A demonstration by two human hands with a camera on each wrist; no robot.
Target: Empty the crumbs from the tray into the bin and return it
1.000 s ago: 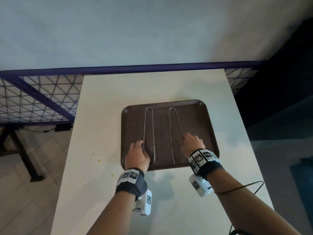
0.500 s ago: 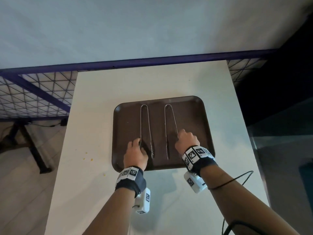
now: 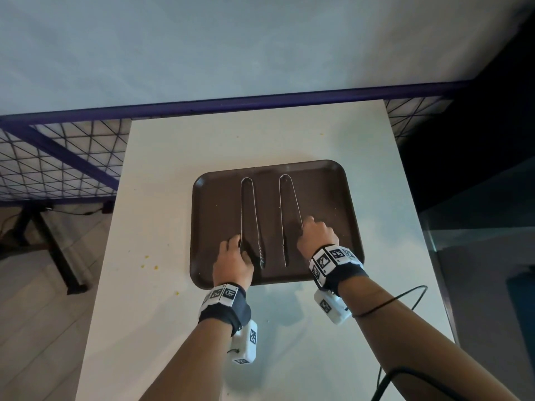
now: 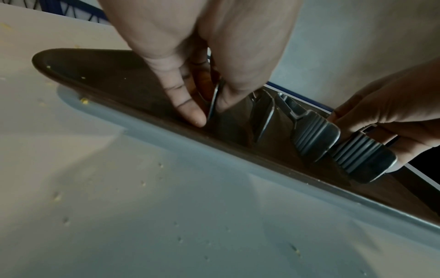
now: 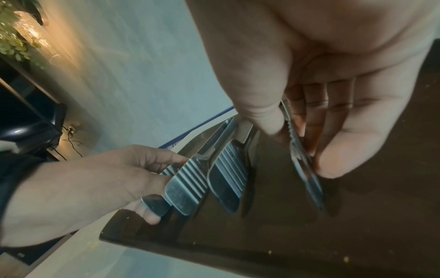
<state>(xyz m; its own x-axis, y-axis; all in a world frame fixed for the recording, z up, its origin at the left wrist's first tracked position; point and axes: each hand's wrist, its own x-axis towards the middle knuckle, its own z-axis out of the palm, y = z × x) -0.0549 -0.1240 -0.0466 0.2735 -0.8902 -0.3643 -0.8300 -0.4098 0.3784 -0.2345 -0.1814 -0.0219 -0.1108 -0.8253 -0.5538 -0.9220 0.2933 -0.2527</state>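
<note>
White surface [image 3: 260,140] by blue mesh railing [image 3: 58,157]. Brown tray [image 3: 327,198] flat at centre, crumbs [image 3: 335,211] inside. Left hand [image 3: 231,261] pinching left tongs [image 3: 246,204], right hand [image 3: 317,235] pinching right tongs [image 3: 285,204]; probably clearing tray before tipping. Bin unseen.

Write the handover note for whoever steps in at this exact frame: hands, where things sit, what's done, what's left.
Left hand: pinches the outer arm of the left tongs, near their tip end.
Right hand: pinches the outer arm of the right tongs.
Both tongs lie on the brown tray, loops pointing away.
The tray sits flat on the white table, with a few crumbs on it; more yellow crumbs lie on the table at left.
Done: nothing emptied.
Left: probably take the tongs off, tip the tray into the bin (not in view), return it.
</note>
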